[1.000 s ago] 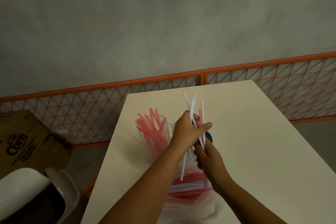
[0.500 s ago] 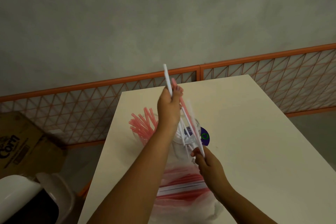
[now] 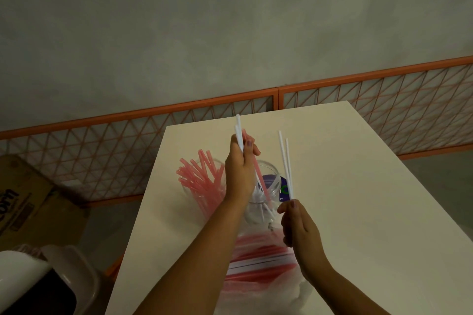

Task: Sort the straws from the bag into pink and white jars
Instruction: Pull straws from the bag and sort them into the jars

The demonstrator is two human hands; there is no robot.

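1. Grip, left hand [image 3: 240,166]: we close it around a mixed bundle [image 3: 252,161] of white straws and one pink straw, held upright above the white jar [image 3: 268,186].
2. Grip, right hand [image 3: 298,222]: we pinch two white straws [image 3: 286,165] at their lower ends, tips pointing to 12 o'clock, at 3 o'clock from the white jar.
3. Pink jar [image 3: 204,186]: well filled, at 9 o'clock from the white jar, just beside it.
4. Bag [image 3: 258,258]: at 6 o'clock from the jars, pink and white straws remaining inside.
5. Risk: we judge the pink straw could fall into the white jar if the left hand loosens; a forearm could topple either jar.
6. Room: the counter [image 3: 358,186] lies open toward 3 o'clock; its left edge runs near the pink jar.
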